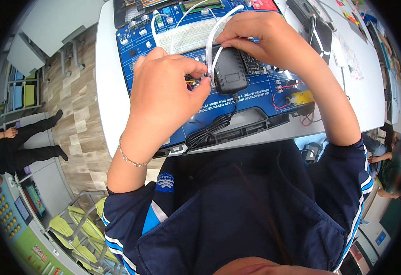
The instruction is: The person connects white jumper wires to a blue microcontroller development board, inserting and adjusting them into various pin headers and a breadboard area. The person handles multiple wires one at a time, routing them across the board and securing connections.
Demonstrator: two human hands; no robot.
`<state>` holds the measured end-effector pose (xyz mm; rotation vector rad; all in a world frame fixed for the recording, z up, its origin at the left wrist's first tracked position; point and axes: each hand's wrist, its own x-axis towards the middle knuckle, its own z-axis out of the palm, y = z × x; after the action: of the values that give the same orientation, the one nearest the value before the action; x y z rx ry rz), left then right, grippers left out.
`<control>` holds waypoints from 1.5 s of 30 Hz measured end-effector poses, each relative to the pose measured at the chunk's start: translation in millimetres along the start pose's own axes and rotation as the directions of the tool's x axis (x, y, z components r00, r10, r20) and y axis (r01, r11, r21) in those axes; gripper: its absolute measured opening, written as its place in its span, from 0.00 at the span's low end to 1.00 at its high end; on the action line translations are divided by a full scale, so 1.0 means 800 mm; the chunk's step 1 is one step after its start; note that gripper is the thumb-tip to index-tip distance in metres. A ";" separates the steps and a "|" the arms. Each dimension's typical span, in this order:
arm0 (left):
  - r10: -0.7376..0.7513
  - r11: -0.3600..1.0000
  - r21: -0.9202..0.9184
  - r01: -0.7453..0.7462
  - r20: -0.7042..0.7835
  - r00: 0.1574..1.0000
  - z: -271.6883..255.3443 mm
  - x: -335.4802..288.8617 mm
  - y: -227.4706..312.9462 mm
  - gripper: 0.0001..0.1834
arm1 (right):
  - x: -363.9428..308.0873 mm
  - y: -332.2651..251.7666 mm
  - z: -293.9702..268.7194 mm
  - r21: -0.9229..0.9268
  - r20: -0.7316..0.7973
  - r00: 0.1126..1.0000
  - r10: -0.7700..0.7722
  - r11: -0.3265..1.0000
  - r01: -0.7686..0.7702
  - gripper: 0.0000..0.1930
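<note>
My left hand (168, 87) is closed, thumb and forefinger pinched at the lower part of a white cable (209, 50) of several thin wires; the very tips are partly hidden. My right hand (260, 39) pinches the same cable higher up, beside a white breadboard (184, 39). Below the right fingers a black power adapter (230, 71) lies on a blue electronics training board (251, 101). Its coiled black cord (209, 130) rests at the board's near edge.
A yellow gear motor (300, 97) with red wires sits at the board's right. An LCD module (203, 5) is at the far edge. The board stands on a white table (111, 91). Green chairs (79, 224) are at lower left; other people sit at both sides.
</note>
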<state>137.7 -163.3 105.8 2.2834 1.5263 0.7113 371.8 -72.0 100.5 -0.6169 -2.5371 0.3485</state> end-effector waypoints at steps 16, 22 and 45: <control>0.435 0.881 0.234 -0.411 -0.061 0.898 0.014 -0.020 -0.009 0.05 | -0.011 -0.040 0.000 -0.044 0.046 0.991 0.123 0.992 -0.121 0.10; 0.554 0.802 0.345 -0.487 -0.126 0.823 0.027 -0.027 -0.017 0.09 | -0.015 -0.040 0.006 -0.033 0.007 0.993 0.115 0.993 -0.115 0.10; 0.477 0.866 0.221 -0.448 -0.096 0.874 0.032 -0.029 -0.013 0.10 | -0.015 -0.041 0.005 -0.051 -0.004 0.994 0.112 0.992 -0.113 0.10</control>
<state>136.6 -180.2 73.8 2.8503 1.1404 0.9050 367.2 -107.2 103.5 -0.7817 -2.5231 0.3231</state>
